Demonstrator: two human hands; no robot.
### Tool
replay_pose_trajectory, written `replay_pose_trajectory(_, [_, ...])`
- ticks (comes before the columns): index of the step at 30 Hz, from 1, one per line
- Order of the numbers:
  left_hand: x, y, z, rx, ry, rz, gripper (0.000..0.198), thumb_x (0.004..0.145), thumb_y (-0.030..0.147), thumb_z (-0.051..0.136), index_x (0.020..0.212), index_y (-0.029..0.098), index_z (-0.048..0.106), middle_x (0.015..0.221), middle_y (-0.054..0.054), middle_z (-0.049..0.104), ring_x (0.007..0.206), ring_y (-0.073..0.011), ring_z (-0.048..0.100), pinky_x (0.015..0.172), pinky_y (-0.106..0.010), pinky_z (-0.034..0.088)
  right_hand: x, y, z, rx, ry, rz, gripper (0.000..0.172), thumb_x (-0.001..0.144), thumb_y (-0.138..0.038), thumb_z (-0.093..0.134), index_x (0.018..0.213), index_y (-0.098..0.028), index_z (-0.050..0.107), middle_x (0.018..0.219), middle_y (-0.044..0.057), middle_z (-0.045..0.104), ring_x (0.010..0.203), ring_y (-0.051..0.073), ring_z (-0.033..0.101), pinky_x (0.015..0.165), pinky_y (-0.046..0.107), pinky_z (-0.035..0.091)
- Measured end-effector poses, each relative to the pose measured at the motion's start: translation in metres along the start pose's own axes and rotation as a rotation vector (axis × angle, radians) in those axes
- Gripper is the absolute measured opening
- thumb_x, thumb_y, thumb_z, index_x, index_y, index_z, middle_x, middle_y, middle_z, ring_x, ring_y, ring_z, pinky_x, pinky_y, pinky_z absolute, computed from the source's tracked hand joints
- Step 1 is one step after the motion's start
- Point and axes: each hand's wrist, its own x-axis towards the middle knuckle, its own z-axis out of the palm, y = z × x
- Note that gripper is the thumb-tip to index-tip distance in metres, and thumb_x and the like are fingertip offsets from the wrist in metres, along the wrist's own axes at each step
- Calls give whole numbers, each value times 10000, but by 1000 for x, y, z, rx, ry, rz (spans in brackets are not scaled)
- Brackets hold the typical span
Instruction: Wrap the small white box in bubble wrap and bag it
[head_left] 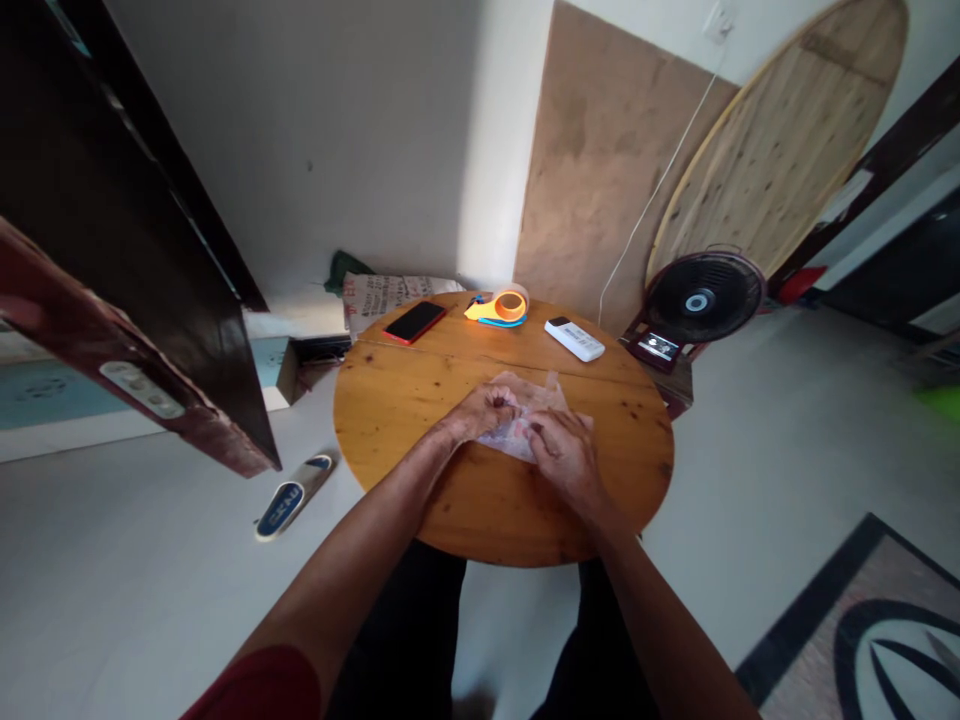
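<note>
A crumpled sheet of clear plastic wrap [510, 437] lies spread on the round wooden table [397, 420]. My left hand [487, 408] is at its left side, fingers curled and pinching the plastic. From the right, my right hand [562, 448] pinches another part of it, close to the left. Something small and pinkish shows between the fingertips; I cannot make out what it is. Beyond the hands, an orange and blue tape dispenser [495, 310] stands near the far edge. A phone with a red rim [415, 323] is to its left, and a white remote control [574, 339] to its right.
A dark fan [697, 300] stands beyond the table at the right, near a large round wooden board [780, 140] against the wall. An open door [135, 330] is on the left. One slipper [295, 497] lies on the floor below it.
</note>
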Motion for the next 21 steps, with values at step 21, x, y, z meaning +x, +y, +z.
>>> replay_pose_trajectory(21, [-4, 6, -3, 68, 70, -41, 269, 663, 359, 686, 672, 150, 517, 574, 66, 445, 499, -45, 367, 480, -189, 289, -9, 2, 19, -39, 69, -53, 160, 902, -264, 509, 985, -209, 635, 1015, 52, 695, 942, 209, 584, 860, 363, 352])
